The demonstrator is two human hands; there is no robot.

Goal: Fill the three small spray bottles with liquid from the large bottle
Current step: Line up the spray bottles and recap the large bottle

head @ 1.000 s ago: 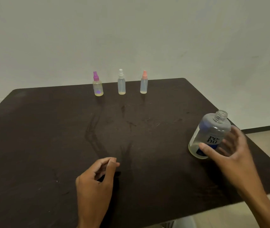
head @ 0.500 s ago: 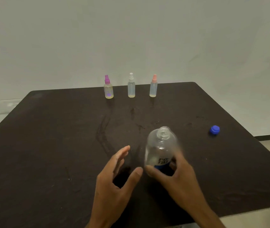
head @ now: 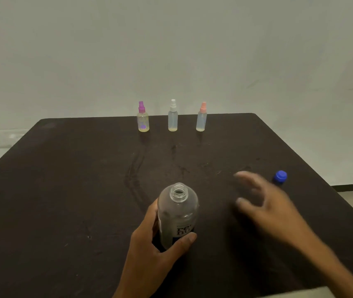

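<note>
1. Nearest me, my left hand (head: 152, 248) has its grip wrapped around the lower body of the large bottle (head: 177, 214), thumb across the front near the label. The bottle stands upright on the worktop (head: 64, 190), long axis vertical, mouth open and uncapped.
2. Just right of it, my right hand (head: 265, 203) is blurred above the worktop with fingers spread wide and nothing in its grip. It is clear of the large bottle.
3. Beyond the right hand's fingers, near the worktop's right edge, lies one blue cap (head: 280, 176), apart from the hand.
4. The relation I work from: the small bottles lie straight ahead of the gripped bottle, well apart from it at the far edge. The free right hand looks to me the one to fetch them; both hands are far from the row.
5. Farthest, in a left-to-right row, all upright and all with sprayers on: the purple-topped spray bottle (head: 143, 120), the white-topped spray bottle (head: 172, 118), the pink-topped spray bottle (head: 201, 119). Each shows a little pale liquid at the bottom.
6. Count: one large bottle, one cap, three spray bottles, two hands.
</note>
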